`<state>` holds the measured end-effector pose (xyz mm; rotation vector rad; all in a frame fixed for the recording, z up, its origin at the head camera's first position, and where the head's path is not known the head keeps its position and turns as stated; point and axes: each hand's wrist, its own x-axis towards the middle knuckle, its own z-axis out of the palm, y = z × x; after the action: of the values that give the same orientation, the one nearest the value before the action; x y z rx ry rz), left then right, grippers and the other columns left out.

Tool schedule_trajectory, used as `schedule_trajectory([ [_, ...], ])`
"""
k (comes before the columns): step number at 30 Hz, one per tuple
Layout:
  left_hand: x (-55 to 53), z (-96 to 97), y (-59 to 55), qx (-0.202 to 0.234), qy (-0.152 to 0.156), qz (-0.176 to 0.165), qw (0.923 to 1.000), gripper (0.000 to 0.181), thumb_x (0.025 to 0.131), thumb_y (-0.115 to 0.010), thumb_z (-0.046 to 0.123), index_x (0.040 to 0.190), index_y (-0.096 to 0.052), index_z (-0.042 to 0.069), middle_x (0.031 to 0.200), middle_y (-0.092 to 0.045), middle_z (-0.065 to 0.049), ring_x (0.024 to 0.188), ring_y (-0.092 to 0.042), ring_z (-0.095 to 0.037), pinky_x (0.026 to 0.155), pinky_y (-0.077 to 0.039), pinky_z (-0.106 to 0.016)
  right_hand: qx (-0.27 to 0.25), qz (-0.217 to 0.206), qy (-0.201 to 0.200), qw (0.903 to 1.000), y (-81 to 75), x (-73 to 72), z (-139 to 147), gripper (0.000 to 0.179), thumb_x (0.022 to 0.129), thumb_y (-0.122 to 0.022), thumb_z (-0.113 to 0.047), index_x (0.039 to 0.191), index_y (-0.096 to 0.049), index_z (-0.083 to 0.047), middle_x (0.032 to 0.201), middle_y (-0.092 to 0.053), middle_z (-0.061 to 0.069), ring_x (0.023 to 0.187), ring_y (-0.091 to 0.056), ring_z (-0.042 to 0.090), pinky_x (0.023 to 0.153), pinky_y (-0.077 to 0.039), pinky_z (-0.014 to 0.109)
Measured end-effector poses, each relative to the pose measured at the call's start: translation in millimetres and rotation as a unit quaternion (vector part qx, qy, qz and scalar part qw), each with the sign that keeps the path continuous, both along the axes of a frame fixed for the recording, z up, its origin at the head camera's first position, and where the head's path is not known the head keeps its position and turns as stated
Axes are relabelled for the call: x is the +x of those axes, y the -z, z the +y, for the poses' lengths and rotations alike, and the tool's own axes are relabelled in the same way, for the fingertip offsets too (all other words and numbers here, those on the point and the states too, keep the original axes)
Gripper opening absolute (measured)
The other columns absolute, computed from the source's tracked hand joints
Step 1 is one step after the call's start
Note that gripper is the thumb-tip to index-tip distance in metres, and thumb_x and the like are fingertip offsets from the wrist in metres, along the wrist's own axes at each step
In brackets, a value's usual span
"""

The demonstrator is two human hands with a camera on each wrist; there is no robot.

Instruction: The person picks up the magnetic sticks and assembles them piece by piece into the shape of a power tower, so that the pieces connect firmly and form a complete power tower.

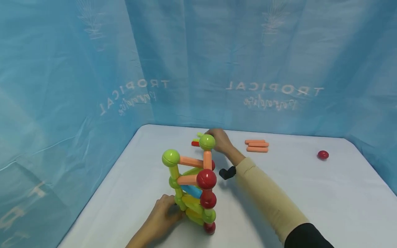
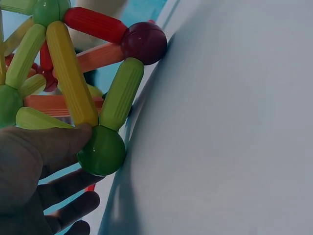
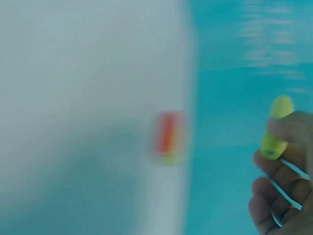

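A tower of magnetic rods and balls (image 1: 193, 203) stands on the table in the head view, with green balls and red balls joined by orange, green, yellow, red and blue rods. At its lower left, my left hand (image 1: 165, 215) grips the base. The left wrist view shows the thumb and a finger on a green ball (image 2: 102, 152), the other fingers spread below. Behind the tower, my right hand (image 1: 221, 140) is partly hidden by its top ball. In the right wrist view it pinches a yellow-green rod (image 3: 282, 105) between thumb and fingers.
Red and green rods (image 1: 195, 143) lie beside my right hand. Several orange rods (image 1: 257, 149) lie farther right at the back, and a lone red ball (image 1: 323, 155) sits toward the right edge. Blue printed curtains (image 1: 198, 69) hang behind and left of the white table (image 1: 310, 193).
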<state>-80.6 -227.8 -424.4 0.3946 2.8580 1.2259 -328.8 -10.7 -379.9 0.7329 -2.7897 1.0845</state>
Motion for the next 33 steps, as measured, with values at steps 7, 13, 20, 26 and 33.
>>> schedule_trajectory([
  [7, -19.9, 4.1, 3.4, 0.006, 0.001, 0.018, 0.9998, 0.032, 0.078, -0.079, 0.013, 0.107, -0.067, 0.02, 0.1, -0.064, 0.012, 0.093, -0.05, -0.014, 0.083, -0.043, -0.04, -0.246, 0.015, -0.109, 0.9629, -111.3, 53.0, 46, 0.029, 0.093, -0.064, -0.016, 0.119, -0.064, -0.003, 0.104, -0.063, 0.01, 0.091, -0.056, 0.027, 0.075, -0.045, 0.039],
  [13, -27.6, 6.2, 3.8, 0.017, 0.01, 0.012, 0.9997, 0.031, 0.078, -0.078, 0.013, 0.106, -0.067, 0.019, 0.1, -0.065, 0.009, 0.095, -0.051, -0.017, 0.084, -0.043, -0.04, -0.224, 0.093, -0.234, 0.9415, -156.4, 106.8, 44, 0.023, 0.089, -0.067, -0.009, 0.111, -0.069, -0.005, 0.1, -0.064, 0.001, 0.091, -0.055, 0.019, 0.08, -0.045, 0.037],
  [20, -30.9, 12.1, 3.4, 0.022, 0.011, 0.004, 0.9997, 0.031, 0.079, -0.077, 0.012, 0.107, -0.067, 0.019, 0.102, -0.065, 0.008, 0.097, -0.051, -0.02, 0.085, -0.039, -0.044, -0.178, 0.093, -0.284, 0.9375, -160.4, 121.0, 46, 0.025, 0.085, -0.069, 0.0, 0.11, -0.069, -0.002, 0.095, -0.063, -0.003, 0.091, -0.049, 0.022, 0.079, -0.041, 0.038],
  [26, -29.9, 13.0, 2.5, 0.015, 0.002, 0.002, 0.9999, 0.031, 0.079, -0.078, 0.013, 0.107, -0.067, 0.02, 0.101, -0.065, 0.008, 0.096, -0.05, -0.017, 0.086, -0.038, -0.045, -0.134, 0.099, -0.285, 0.944, -160.0, 121.6, 46, 0.022, 0.086, -0.07, -0.006, 0.107, -0.071, -0.004, 0.088, -0.058, -0.006, 0.084, -0.045, 0.018, 0.07, -0.038, 0.036],
  [33, -28.4, 13.4, 1.7, 0.014, 0.0, 0.001, 0.9999, 0.029, 0.079, -0.078, 0.015, 0.105, -0.067, 0.019, 0.1, -0.063, 0.009, 0.095, -0.05, -0.016, 0.086, -0.038, -0.045, -0.139, 0.068, -0.276, 0.9486, -157.1, 125.4, 43, 0.023, 0.086, -0.071, -0.006, 0.108, -0.071, -0.005, 0.088, -0.059, -0.005, 0.086, -0.044, 0.019, 0.069, -0.037, 0.037],
])
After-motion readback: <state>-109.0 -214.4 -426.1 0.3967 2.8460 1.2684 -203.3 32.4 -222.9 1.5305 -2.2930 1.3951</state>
